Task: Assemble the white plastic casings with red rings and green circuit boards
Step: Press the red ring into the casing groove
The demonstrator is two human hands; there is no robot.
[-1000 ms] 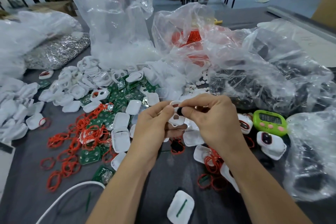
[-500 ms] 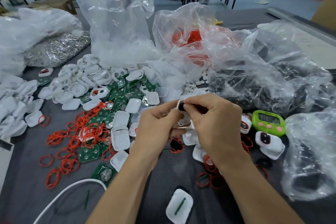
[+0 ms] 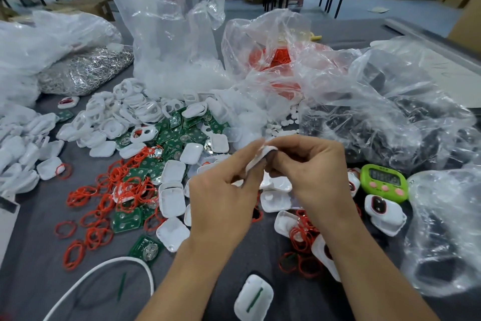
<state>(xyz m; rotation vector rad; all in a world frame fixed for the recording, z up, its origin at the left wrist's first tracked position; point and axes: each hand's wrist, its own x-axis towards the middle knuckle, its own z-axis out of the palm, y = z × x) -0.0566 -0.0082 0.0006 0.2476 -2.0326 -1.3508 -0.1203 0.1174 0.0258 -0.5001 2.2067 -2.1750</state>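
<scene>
My left hand (image 3: 223, 198) and my right hand (image 3: 309, 172) meet over the middle of the table, both pinching one white plastic casing (image 3: 257, 159) that is tilted on edge between the fingertips. Its inside is hidden by my fingers. Loose red rings (image 3: 104, 201) lie scattered at the left with green circuit boards (image 3: 179, 133) and several white casing halves (image 3: 171, 201). More red rings (image 3: 302, 237) lie under my right wrist. An assembled white casing (image 3: 382, 211) with a red-ringed window sits at the right.
A green digital timer (image 3: 385, 182) stands right of my hands. Clear plastic bags (image 3: 177, 42) of parts crowd the back and right side. A white casing with a green stick (image 3: 253, 298) lies near the front edge, a white cable (image 3: 104, 266) curves at front left.
Both hands have turned the casing from flat to tilted on edge; the dark part seen between the fingertips earlier is now hidden.
</scene>
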